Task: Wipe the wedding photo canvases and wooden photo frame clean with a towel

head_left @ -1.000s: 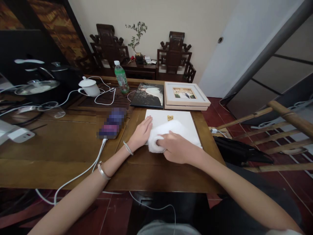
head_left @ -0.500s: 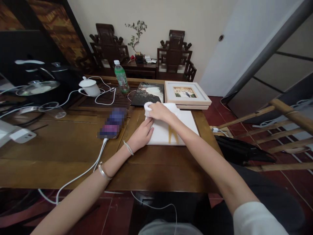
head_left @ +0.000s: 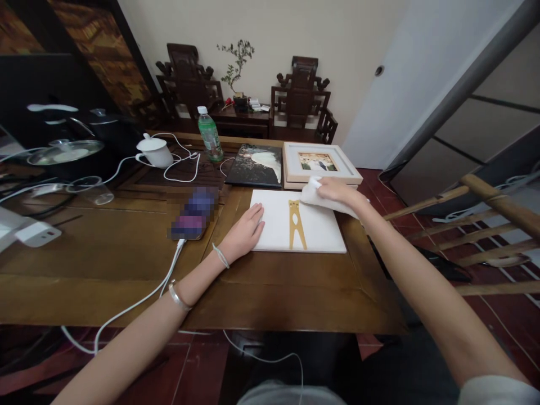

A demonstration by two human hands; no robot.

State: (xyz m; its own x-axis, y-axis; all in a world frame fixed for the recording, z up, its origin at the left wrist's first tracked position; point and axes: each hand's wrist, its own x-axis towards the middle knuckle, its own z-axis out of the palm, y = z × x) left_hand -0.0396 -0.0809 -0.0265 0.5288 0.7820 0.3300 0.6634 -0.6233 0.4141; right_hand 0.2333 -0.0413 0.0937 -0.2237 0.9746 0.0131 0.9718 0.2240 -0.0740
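A white panel [head_left: 274, 228] with a gold-coloured stand leg [head_left: 294, 216] on its upper face lies flat on the wooden table [head_left: 270, 287]. Fingers stretched out, my left hand [head_left: 246, 229] rests against the panel's left edge and holds nothing. My right hand [head_left: 337, 191] grips a bunched white cloth [head_left: 310, 192] over the panel's far right corner. Part of the cloth hangs below the hand, past the right edge. Behind the panel lie a dark photo panel [head_left: 257, 166] and a pale wooden picture frame [head_left: 352, 174] stacked on another.
Left of the panel a phone [head_left: 192, 216] is plugged into a white cable [head_left: 169, 270]. Farther back stand a green-labelled bottle [head_left: 210, 135], a white lidded cup [head_left: 154, 152], a clear plastic cup [head_left: 95, 191] and a glass-lidded pan [head_left: 67, 157]. A wooden chair [head_left: 498, 197] stands right of the table.
My right hand has moved the cloth from the panel's far left corner to its far right corner, uncovering the gold leg. My left hand has stayed at the left edge.
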